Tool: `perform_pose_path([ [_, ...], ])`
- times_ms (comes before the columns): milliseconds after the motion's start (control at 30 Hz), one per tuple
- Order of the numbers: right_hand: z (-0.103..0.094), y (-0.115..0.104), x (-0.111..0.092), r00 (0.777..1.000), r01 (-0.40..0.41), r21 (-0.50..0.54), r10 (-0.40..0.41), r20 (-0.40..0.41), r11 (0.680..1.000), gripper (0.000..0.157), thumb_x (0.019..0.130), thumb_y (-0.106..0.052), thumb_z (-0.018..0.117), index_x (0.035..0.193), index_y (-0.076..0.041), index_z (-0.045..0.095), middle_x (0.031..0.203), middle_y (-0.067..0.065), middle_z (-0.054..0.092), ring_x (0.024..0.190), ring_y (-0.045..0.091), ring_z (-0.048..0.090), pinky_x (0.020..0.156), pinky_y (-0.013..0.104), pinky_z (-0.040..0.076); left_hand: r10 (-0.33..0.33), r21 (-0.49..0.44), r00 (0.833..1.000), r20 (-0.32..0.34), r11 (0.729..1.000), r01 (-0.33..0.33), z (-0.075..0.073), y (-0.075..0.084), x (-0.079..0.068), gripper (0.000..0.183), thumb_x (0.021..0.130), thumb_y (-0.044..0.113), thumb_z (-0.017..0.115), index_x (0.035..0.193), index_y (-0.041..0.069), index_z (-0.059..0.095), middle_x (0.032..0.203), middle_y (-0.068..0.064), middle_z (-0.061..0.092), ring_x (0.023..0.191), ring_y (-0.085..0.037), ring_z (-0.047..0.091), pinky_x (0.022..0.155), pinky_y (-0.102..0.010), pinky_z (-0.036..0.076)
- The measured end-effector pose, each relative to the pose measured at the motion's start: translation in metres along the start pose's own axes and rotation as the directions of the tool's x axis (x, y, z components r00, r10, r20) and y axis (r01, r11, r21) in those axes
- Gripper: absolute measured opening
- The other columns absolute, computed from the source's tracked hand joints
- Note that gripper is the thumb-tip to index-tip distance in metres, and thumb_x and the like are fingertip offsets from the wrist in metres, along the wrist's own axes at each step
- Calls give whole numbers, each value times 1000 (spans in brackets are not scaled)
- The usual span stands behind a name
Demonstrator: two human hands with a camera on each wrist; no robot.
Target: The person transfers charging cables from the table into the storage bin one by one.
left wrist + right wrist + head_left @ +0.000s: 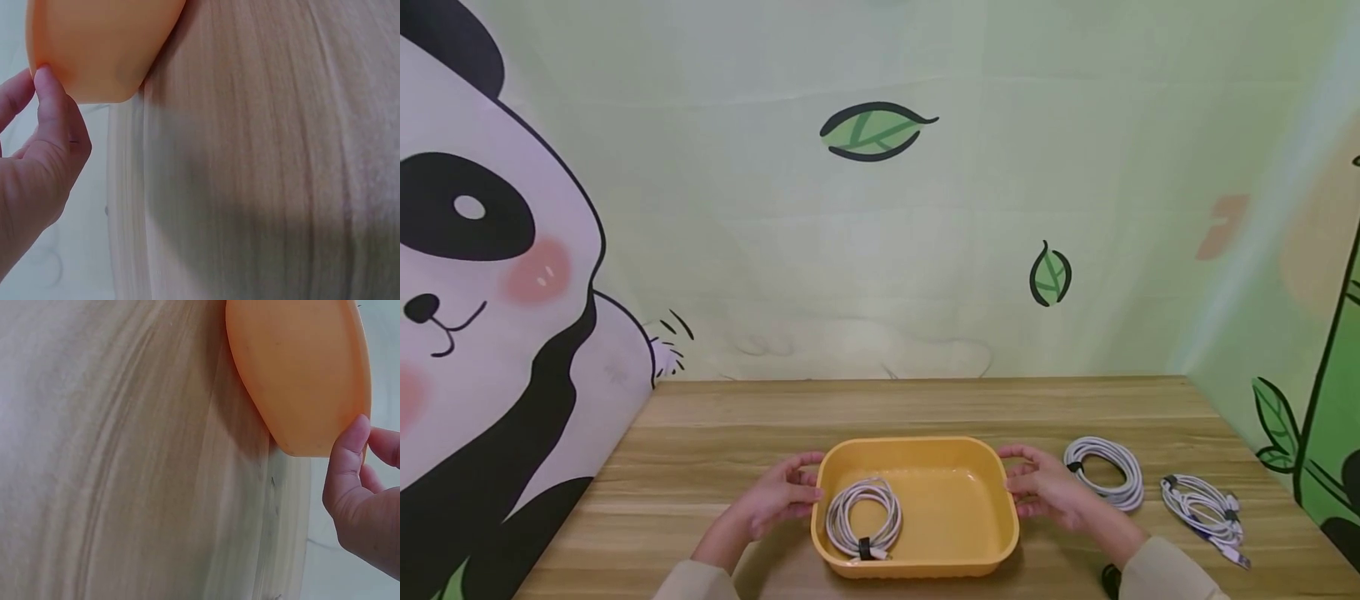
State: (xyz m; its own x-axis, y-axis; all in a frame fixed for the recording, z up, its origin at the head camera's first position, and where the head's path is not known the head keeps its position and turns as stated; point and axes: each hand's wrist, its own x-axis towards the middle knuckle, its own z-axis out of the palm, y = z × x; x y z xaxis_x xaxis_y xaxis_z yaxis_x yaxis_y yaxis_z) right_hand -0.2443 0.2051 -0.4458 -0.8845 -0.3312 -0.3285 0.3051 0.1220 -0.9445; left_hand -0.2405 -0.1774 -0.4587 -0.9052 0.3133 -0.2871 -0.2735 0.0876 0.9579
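Note:
A yellow plastic tray [951, 517] with rounded corners stands on the table near its front. Inside it, on the left, lies a coiled white cable [891, 512] with a black strap round the coil. My left hand [778, 492] holds the tray's left side by the rim. At the opposite side, my right hand [1047, 486] grips the rim. In the left wrist view the thumb [53, 103] lies against the tray's outer wall [103, 47]. The right wrist view likewise has the thumb [347, 456] on the outer wall [300, 375], with fingers beside the rim.
Right of the tray lie a second coiled white cable [1123, 467] and a third cable bundle [1206, 512] with a USB plug. A small dark object [1110, 581] is partly hidden by the right sleeve. Behind the wooden table [760, 408] hangs a printed backdrop [737, 208].

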Motion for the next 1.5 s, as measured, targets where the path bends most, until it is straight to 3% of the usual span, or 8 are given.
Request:
perform_pose_path([
  [200,-4,-2,-1,1000,19,-16,-19,17,1000,58,79,-4,58,129,2,29,88,6,53,66,12,56,57,24,50,-1,-11,1000,-5,1000,1,0,-2,0,57,78,-1,59,129,1,34,89,-3,44,77,-13,51,67,-25,48],
  [367,-10,-6,-5,1000,8,-49,-8,-15,999,55,80,-4,57,127,4,31,90,6,51,70,13,54,61,27,51,-4,-20,1000,-7,1000,4,0,-3,1,57,78,0,60,129,2,34,90,-3,44,77,-13,52,67,-25,48],
  [700,-32,-15,-12,999,5,-108,-8,-36,994,53,82,-8,54,127,4,30,80,3,51,70,15,52,62,30,51,-2,-35,1000,3,999,2,-1,-5,1,58,78,0,60,129,2,33,90,-3,44,76,-12,52,66,-25,49],
  [900,-45,-21,-16,997,-24,-113,16,-73,993,57,82,-14,57,128,2,29,86,4,50,74,16,53,62,28,50,-5,-40,1000,6,999,5,0,-3,0,58,79,0,59,130,2,32,91,-3,44,76,-12,53,66,-24,49],
  [1167,-66,-24,-24,998,-8,-65,4,-60,998,47,84,-13,54,124,2,32,78,-1,54,66,10,55,56,22,48,3,-42,1000,13,999,-2,-1,-5,0,58,79,0,59,130,2,32,90,-3,44,76,-12,53,65,-24,50],
  [1500,-84,-23,-27,997,10,-19,-12,-82,1000,23,85,-13,54,106,-18,47,75,-4,56,66,7,56,61,24,50,-2,-42,1000,4,999,2,-1,-5,0,57,79,-1,59,130,2,32,90,-3,45,76,-12,53,65,-24,49],
])
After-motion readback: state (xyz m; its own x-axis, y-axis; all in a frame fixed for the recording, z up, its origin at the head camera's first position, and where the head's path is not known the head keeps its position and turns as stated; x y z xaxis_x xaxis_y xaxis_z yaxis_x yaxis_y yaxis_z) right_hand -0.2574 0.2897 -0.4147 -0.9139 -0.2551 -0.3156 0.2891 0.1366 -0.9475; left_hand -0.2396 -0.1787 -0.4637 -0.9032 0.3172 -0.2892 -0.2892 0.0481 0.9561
